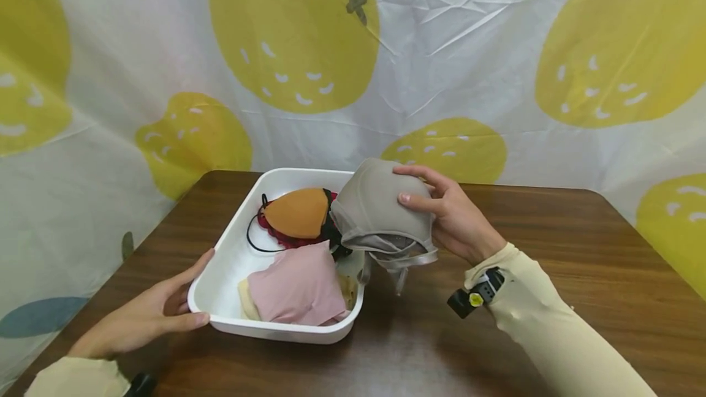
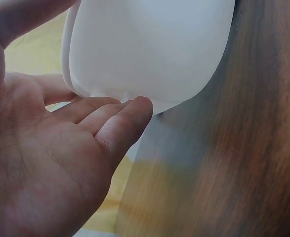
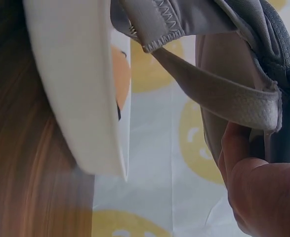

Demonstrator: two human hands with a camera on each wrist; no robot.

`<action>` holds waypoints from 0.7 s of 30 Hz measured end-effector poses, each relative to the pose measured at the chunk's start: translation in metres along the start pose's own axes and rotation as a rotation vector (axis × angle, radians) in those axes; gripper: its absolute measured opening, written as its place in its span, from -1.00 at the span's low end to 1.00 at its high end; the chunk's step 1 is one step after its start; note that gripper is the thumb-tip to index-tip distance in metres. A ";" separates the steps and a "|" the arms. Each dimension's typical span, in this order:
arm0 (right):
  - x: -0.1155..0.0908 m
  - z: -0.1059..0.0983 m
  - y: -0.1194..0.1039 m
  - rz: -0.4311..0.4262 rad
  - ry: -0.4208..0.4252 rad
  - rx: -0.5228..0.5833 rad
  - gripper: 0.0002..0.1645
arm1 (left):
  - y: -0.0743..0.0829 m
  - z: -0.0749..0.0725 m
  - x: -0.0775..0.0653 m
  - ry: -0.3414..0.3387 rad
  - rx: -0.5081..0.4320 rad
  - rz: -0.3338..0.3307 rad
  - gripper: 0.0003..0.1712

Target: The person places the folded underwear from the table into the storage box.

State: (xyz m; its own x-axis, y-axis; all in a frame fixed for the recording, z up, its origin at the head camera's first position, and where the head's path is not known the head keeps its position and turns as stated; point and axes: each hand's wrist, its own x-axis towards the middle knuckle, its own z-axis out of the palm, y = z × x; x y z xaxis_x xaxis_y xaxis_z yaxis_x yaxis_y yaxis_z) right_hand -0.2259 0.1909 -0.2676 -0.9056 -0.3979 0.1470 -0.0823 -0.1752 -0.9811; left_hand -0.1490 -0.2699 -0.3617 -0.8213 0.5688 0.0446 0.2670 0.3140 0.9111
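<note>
My right hand [image 1: 460, 216] grips a folded grey bra [image 1: 380, 201], thumb and fingers on its cup, over the right edge of a white plastic tray [image 1: 220, 296]. Its straps and hook end dangle below, and show close up in the right wrist view beside my fingers [image 3: 253, 182]. My left hand [image 1: 140, 314] holds the tray's near left corner, thumb at the front and fingers along the side. Inside the tray lie an orange bra cup [image 1: 298, 213] with black straps, red lace under it, and a folded pink cloth garment [image 1: 298, 283] over something pale yellow.
The tray stands on a brown wooden table [image 1: 562, 250]. Behind the table hangs a white curtain [image 1: 463, 35] printed with yellow fruit. A dark strap with a small camera [image 1: 477, 296] sits on my right wrist.
</note>
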 end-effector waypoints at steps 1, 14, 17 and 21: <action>0.002 0.002 0.000 -0.001 -0.001 0.006 -0.49 | 0.000 0.000 0.001 0.000 -0.001 0.004 0.11; 0.026 0.045 0.010 0.010 -0.077 0.059 -0.42 | 0.000 -0.001 0.000 -0.002 -0.013 -0.010 0.11; 0.031 0.056 0.016 0.032 -0.076 0.058 -0.41 | 0.001 -0.001 0.000 0.003 -0.002 -0.010 0.11; 0.036 0.071 0.030 0.072 -0.070 0.018 -0.40 | 0.001 -0.002 0.000 0.000 -0.007 -0.036 0.13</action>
State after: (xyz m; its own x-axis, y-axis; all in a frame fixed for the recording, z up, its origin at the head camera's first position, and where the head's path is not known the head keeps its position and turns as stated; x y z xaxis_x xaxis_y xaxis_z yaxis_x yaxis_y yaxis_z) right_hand -0.2319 0.1073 -0.2827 -0.8775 -0.4721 0.0849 -0.0095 -0.1599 -0.9871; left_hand -0.1495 -0.2711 -0.3598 -0.8304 0.5570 0.0120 0.2336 0.3286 0.9151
